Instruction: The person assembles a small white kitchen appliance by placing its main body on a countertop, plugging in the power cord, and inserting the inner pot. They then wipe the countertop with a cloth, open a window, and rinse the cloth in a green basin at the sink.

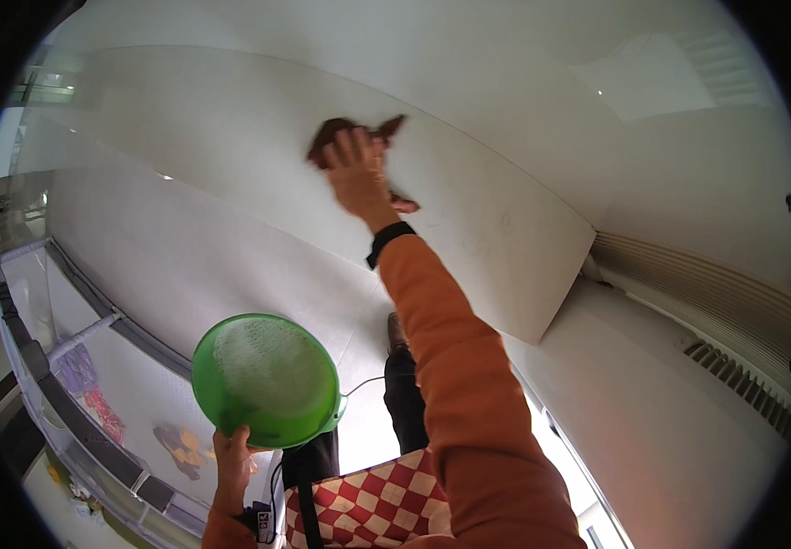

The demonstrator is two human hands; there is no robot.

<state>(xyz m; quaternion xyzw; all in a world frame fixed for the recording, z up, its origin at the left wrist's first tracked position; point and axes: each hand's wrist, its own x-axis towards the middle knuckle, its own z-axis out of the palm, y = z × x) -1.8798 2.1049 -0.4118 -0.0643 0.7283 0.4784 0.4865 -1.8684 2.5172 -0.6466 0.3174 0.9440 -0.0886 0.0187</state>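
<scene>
My left hand [234,462] grips the near rim of a round green basin [299,423], thumb over the edge. White foam [267,361] covers much of the liquid inside it. My right arm reaches far forward in an orange sleeve with a black band at the wrist. Spread fingers of my right hand [357,174] lie flat on a dark reddish-brown cloth [327,139], pressing it against a smooth pale panel [478,220]. Crumpled ends of the cloth stick out beyond the hand. Motion slightly blurs the hand and the cloth.
A grey-framed mesh playpen [125,339] stands at the left, with colourful items inside. To the right, a ribbed radiator [743,384] runs along the wall. Below me show a red-and-cream checked apron [368,503], dark trousers and a shoe [398,331]. A thin cord passes near the basin.
</scene>
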